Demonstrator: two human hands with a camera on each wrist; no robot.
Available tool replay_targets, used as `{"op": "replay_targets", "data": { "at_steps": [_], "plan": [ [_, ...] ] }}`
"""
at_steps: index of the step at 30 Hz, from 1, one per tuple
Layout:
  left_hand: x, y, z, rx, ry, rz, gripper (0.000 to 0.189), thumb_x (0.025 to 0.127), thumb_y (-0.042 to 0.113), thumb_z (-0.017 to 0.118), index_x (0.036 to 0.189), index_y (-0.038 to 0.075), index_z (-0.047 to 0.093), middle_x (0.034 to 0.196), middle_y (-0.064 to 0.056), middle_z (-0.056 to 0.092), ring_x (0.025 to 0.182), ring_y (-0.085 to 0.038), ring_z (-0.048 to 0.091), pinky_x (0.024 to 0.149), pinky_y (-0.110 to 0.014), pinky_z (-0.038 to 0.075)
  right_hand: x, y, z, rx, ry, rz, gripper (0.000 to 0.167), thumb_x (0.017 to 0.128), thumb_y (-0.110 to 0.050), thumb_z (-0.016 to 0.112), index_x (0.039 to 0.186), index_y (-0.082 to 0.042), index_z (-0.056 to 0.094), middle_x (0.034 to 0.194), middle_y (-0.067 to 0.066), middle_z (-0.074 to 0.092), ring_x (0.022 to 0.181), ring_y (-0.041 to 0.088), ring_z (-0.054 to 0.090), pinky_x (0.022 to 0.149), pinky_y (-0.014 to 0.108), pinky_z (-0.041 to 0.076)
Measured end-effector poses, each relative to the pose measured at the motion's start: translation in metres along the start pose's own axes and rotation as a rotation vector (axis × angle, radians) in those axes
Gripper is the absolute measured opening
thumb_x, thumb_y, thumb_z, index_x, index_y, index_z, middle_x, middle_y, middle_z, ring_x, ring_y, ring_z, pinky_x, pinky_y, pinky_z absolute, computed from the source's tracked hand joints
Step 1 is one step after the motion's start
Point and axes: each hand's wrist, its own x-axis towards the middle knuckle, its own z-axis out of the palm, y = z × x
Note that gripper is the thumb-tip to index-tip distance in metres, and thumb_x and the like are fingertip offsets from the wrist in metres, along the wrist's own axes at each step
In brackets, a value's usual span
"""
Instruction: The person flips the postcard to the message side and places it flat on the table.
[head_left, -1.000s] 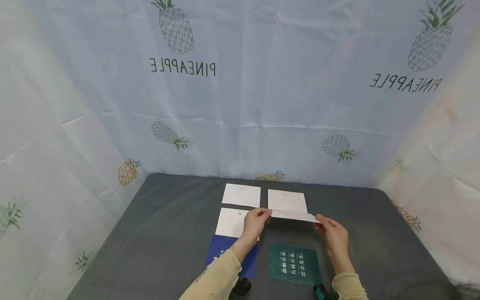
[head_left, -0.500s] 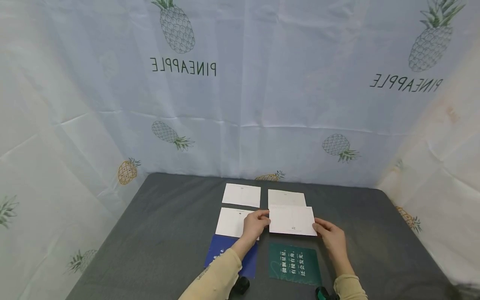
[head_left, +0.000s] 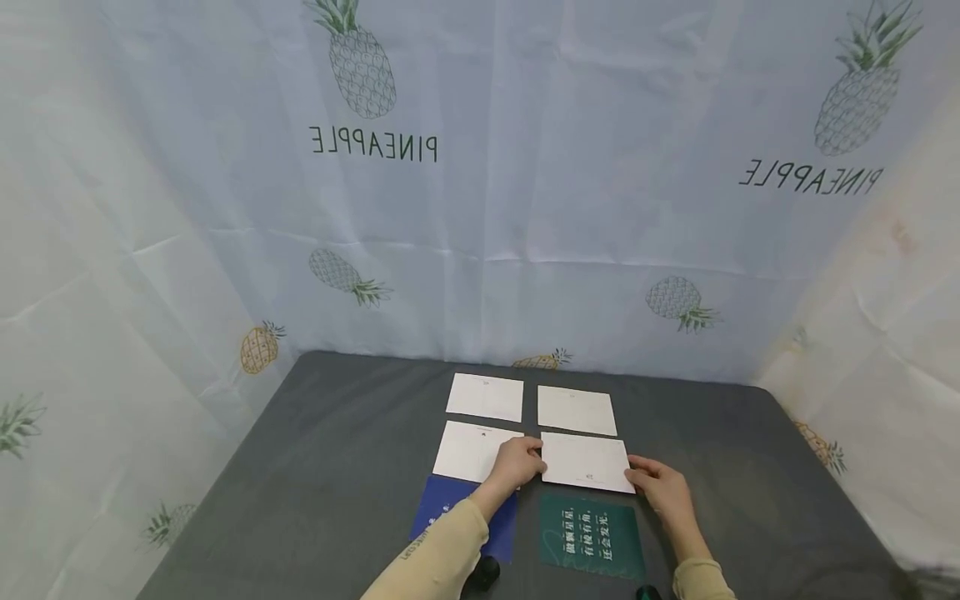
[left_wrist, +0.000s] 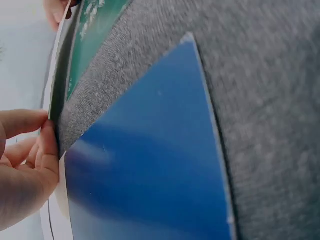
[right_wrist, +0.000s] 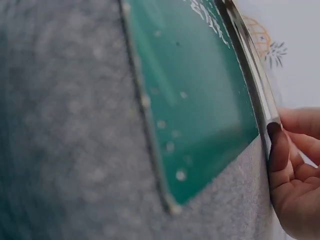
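Note:
A white postcard (head_left: pixel 585 460) lies low and nearly flat at the right of the middle row, held by both hands. My left hand (head_left: pixel 516 463) pinches its left edge between thumb and fingers. At the opposite edge, the right hand (head_left: pixel 663 490) pinches the near right corner. The right wrist view shows the thumb and fingers of that hand (right_wrist: pixel 300 170) on the card's thin edge. Just in front lies a green card (head_left: pixel 592 537) with white lettering. A blue card (head_left: pixel 495 533) sits partly under my left forearm, its lettering partly hidden.
Two white cards, one at the back left (head_left: pixel 485 397) and one at the back right (head_left: pixel 576 410), lie on the dark grey table (head_left: pixel 337 467). Another white card (head_left: pixel 468 450) is beside my left hand. A pineapple-printed curtain (head_left: pixel 487 183) encloses the table's back and sides.
The white postcard, first tilted edge-on above the table, has turned its white face up and come down toward the near side, uncovering the back right card. Both hands keep their hold.

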Motion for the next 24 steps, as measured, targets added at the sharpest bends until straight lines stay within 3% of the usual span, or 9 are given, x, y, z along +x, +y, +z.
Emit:
{"op": "replay_targets", "data": {
  "at_steps": [4, 7, 11, 14, 20, 24],
  "plan": [
    [0.0007, -0.0003, 0.0013, 0.069, 0.018, 0.039, 0.041, 0.068, -0.005, 0.067, 0.109, -0.009, 0.064, 0.069, -0.012, 0.065, 0.053, -0.007, 0.047, 0.050, -0.020, 0.040, -0.0003, -0.0020, 0.0010, -0.054, -0.014, -0.010, 0.043, 0.082, -0.016, 0.063, 0.118, 0.008, 0.058, 0.093, 0.020, 0.066, 0.072, 0.012, 0.054, 0.059, 0.021, 0.041],
    [0.0007, 0.0003, 0.0020, 0.106, 0.032, 0.072, 0.036, 0.067, -0.007, 0.064, 0.103, -0.009, 0.066, 0.059, -0.006, 0.058, 0.050, -0.006, 0.041, 0.048, -0.018, 0.035, -0.0003, -0.0031, 0.0025, -0.084, -0.014, -0.025, 0.042, 0.081, -0.014, 0.063, 0.115, 0.008, 0.059, 0.085, 0.014, 0.063, 0.070, 0.015, 0.051, 0.058, 0.024, 0.039],
    [-0.0010, 0.0019, 0.0018, 0.170, 0.046, 0.109, 0.014, 0.065, -0.009, 0.058, 0.078, -0.007, 0.065, 0.046, 0.006, 0.036, 0.042, -0.004, 0.029, 0.043, -0.017, 0.022, 0.0003, -0.0035, 0.0059, -0.129, -0.018, -0.043, 0.040, 0.080, -0.014, 0.063, 0.113, 0.008, 0.058, 0.080, 0.011, 0.058, 0.069, 0.018, 0.048, 0.056, 0.026, 0.037],
    [-0.0031, 0.0031, 0.0013, 0.215, 0.044, 0.119, 0.007, 0.065, -0.009, 0.056, 0.067, -0.003, 0.060, 0.044, 0.009, 0.028, 0.040, -0.004, 0.025, 0.041, -0.017, 0.019, 0.0007, -0.0029, 0.0081, -0.151, -0.022, -0.037, 0.039, 0.080, -0.014, 0.063, 0.113, 0.007, 0.058, 0.081, 0.013, 0.059, 0.069, 0.020, 0.049, 0.056, 0.027, 0.036],
    [-0.0050, 0.0044, 0.0014, 0.271, 0.050, 0.106, 0.008, 0.066, -0.007, 0.059, 0.070, -0.002, 0.063, 0.046, 0.008, 0.031, 0.041, -0.004, 0.027, 0.040, -0.017, 0.021, 0.0027, -0.0028, 0.0081, -0.162, -0.029, -0.029, 0.040, 0.080, -0.014, 0.063, 0.113, 0.007, 0.056, 0.082, 0.016, 0.061, 0.068, 0.021, 0.050, 0.054, 0.027, 0.036],
    [-0.0033, 0.0054, 0.0017, 0.284, 0.061, 0.103, 0.013, 0.066, -0.005, 0.060, 0.076, -0.002, 0.066, 0.052, -0.001, 0.049, 0.046, -0.007, 0.034, 0.042, -0.017, 0.024, 0.0050, -0.0049, 0.0054, -0.173, -0.037, -0.048, 0.040, 0.078, -0.015, 0.063, 0.111, 0.007, 0.057, 0.075, 0.012, 0.058, 0.064, 0.019, 0.047, 0.053, 0.028, 0.035]
  ]
}}
